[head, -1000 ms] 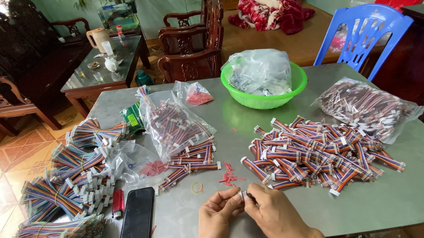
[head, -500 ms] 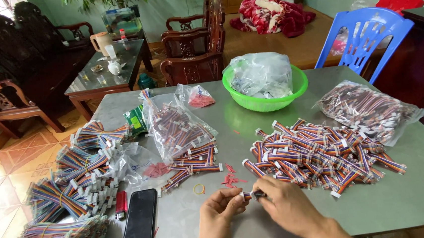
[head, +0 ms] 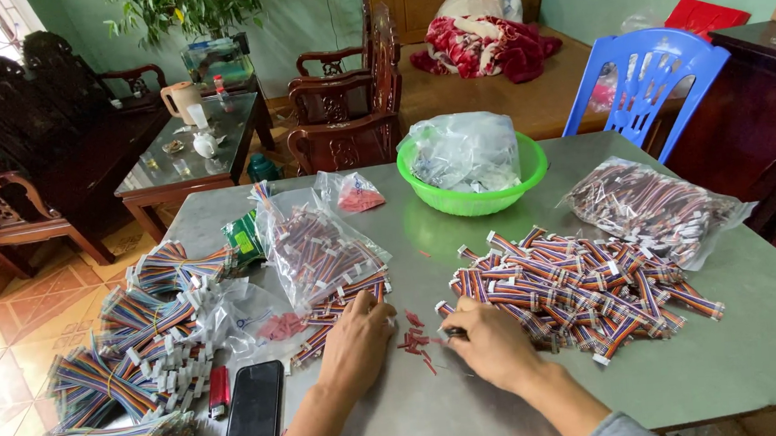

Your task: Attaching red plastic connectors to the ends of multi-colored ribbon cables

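Hands low at near edge of grey surface (head: pixel 761 347). Left hand (head: pixel 356 343) rests on short row of striped ribbon cables (head: pixel 340 308), fingers curled, grip unclear. Right hand (head: pixel 488 343) pinches dark cable end beside big multicoloured cable pile (head: pixel 584 291), white connectors showing. Small red pieces (head: pixel 415 339) between hands.

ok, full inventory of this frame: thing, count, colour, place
table: one, grey, foreground
loose cable pile: many, multicoloured, centre-right
bagged cables: one bag, clear, far right
open bag of cables: one, clear, centre
bundled cables: several bundles, multicoloured, left edge
bowl: one, green, holds plastic bags
phone: one, black, front left
red bits: several, between hands
chair: one, blue, behind table
left hand: near short cables
right hand: at pile's edge
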